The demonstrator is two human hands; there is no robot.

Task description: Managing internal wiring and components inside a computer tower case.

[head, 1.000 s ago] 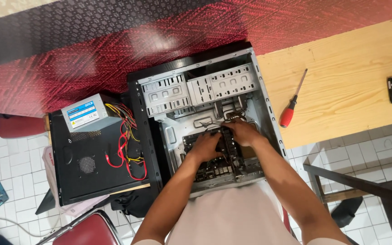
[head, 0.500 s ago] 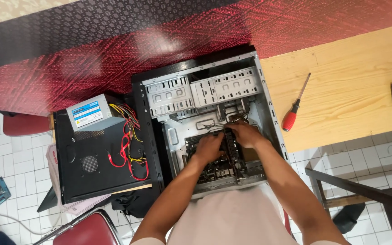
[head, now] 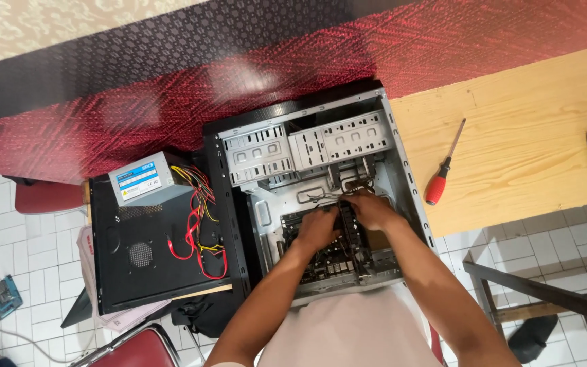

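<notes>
On the red patterned counter (head: 103, 122) lies an open desktop computer case (head: 310, 197) on its side, its drive cages toward the far end. Just left of it rests the black side panel (head: 151, 258), carrying a grey power supply (head: 145, 179) whose red and yellow cables (head: 198, 231) trail toward the case. Inside the case sits the motherboard (head: 321, 255), and both hands meet over its upper part. The left hand (head: 317, 228) is curled with fingers pressing down on the board; the right hand (head: 373, 211) is closed around a small dark component, though what exactly it grips I cannot tell. Well apart, on the wooden counter (head: 511, 143) to the right, lies a red-handled screwdriver (head: 443, 166). Judging from the tight space, uneven pressure could flex the board or bend a connector, and the loose cables might snag a wrist.
</notes>
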